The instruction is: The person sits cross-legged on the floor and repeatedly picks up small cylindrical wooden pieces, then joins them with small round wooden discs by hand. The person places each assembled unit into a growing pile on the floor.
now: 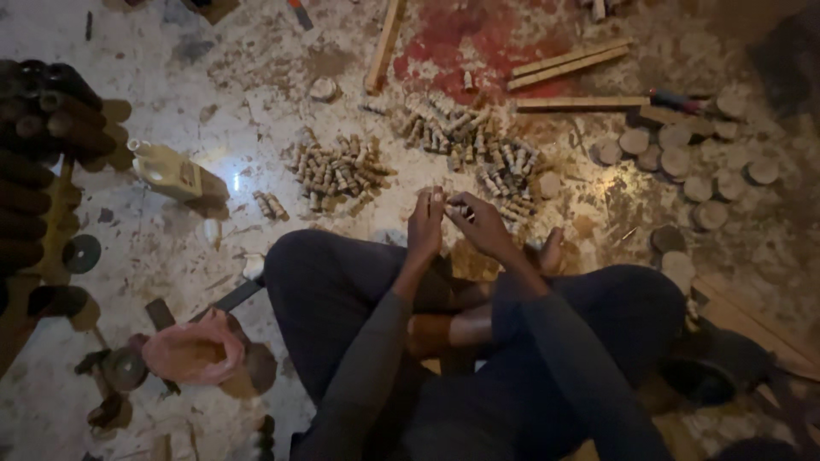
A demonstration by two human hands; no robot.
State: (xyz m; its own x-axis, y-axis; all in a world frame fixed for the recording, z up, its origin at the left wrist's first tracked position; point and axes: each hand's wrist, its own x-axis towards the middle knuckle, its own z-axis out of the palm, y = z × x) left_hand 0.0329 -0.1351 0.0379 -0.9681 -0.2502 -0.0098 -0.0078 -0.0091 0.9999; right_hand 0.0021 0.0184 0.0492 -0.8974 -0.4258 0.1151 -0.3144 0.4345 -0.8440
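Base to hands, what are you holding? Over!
Left hand and right hand pinch one small wooden peg together. Peg piles ahead on floor. Nothing blocking.

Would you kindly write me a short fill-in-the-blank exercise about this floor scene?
1. The left hand and right hand hold small wooden ____ between them.
2. The wooden discs lie to the person's ____.
3. The crumpled bag is ____ in colour.

Missing words: pegs; right; pink
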